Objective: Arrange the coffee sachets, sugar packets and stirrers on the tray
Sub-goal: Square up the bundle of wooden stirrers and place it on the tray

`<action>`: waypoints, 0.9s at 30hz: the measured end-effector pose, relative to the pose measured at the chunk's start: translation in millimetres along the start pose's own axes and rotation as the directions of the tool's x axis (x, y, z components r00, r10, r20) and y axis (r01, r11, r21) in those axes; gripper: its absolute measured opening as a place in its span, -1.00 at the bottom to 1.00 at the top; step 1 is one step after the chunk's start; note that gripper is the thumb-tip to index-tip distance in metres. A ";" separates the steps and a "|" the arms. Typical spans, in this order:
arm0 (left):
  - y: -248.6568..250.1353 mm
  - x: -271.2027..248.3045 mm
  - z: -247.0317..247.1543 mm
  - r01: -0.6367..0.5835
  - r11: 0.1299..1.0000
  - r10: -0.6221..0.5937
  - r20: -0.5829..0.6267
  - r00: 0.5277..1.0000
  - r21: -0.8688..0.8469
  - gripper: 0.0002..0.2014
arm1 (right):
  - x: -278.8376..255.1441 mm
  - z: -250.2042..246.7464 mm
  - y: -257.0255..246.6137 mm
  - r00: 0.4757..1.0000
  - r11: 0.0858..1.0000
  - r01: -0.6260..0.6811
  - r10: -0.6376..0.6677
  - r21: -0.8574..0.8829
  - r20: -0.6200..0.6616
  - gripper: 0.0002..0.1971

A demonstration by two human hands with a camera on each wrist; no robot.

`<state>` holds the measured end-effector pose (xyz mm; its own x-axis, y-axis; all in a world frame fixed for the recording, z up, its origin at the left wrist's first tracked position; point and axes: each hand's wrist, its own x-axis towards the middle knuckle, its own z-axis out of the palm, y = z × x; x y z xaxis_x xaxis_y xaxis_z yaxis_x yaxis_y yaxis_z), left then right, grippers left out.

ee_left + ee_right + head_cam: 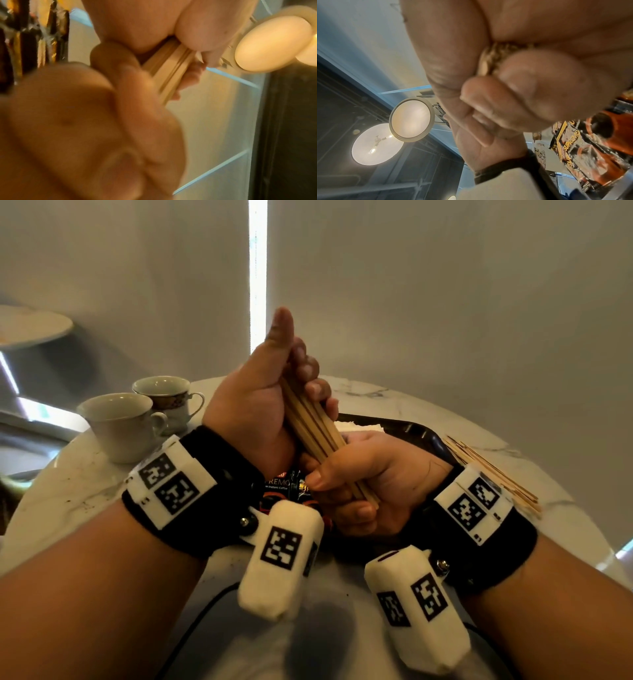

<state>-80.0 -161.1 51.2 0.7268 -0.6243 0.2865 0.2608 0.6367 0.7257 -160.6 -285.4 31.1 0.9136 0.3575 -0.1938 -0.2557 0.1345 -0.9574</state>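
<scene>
Both hands hold one bundle of wooden stirrers [315, 433] slanted in the air above the black tray [419, 433]. My left hand [291, 364] grips the upper part with the thumb pointing up. My right hand [339, 494] grips the lower end, thumb across the sticks. The left wrist view shows the bundle [171, 73] between fingers, and in the right wrist view the stirrer ends [489, 63] sit inside my fist. Dark coffee sachets [284, 487] lie under the hands and also show as sachets [583, 152] in the right wrist view. White sugar packets [356, 426] lie on the tray, mostly hidden.
More loose stirrers [493, 470] lie on the round marble table [68, 484] right of the tray. Two cups stand at the left: a plain white cup [120, 426] and a patterned cup [168, 397]. A grey wall stands behind the table.
</scene>
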 end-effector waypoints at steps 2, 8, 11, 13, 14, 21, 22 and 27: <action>-1.3 2.5 2.4 -0.004 1.000 0.004 -0.052 0.999 0.004 -0.52 | 1.0 0.3 1.2 1.000 1.000 0.003 -0.003 -0.002 -0.012 -0.87; -2.8 7.4 -0.8 -0.031 0.999 0.028 -0.178 0.984 -0.019 -0.52 | 4.8 4.6 5.1 0.995 1.000 0.026 -0.026 -0.007 -0.091 -0.89; 1.8 9.2 -5.1 -0.084 0.996 0.084 -0.208 0.975 0.009 -0.55 | 6.5 7.3 6.9 0.986 0.998 0.019 -0.008 0.061 -0.169 -0.73; 9.7 12.0 -9.7 -0.146 0.989 0.147 -0.245 0.958 0.022 -0.57 | 6.9 2.7 4.5 0.983 0.989 -0.022 0.048 0.147 -0.177 -0.36; 14.4 13.6 -12.2 -0.182 0.983 0.184 -0.263 0.947 0.030 -0.57 | 6.9 -0.3 1.8 0.984 0.977 -0.052 0.085 0.205 -0.156 -0.20; 12.3 11.5 -12.7 -0.398 0.900 0.429 -0.197 0.881 0.180 -0.61 | 16.1 -5.1 -4.0 0.962 0.869 0.075 0.066 0.489 -0.263 0.11; 7.8 10.1 -10.5 -0.414 0.886 0.450 -0.169 0.877 0.208 -0.62 | 17.7 -5.6 -3.7 0.953 0.868 0.109 0.047 0.484 -0.298 0.11; -5.6 5.7 0.2 -0.444 0.857 0.477 -0.076 0.876 0.262 -0.62 | 22.4 -9.0 -1.3 0.908 0.877 0.182 0.024 0.444 -0.419 0.05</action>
<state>-77.5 -168.3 48.9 0.8093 -0.2085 0.5491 -0.2656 0.7039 0.6587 -136.9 -285.9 26.1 0.9557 -0.0591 -0.2882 -0.1984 0.5938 -0.7798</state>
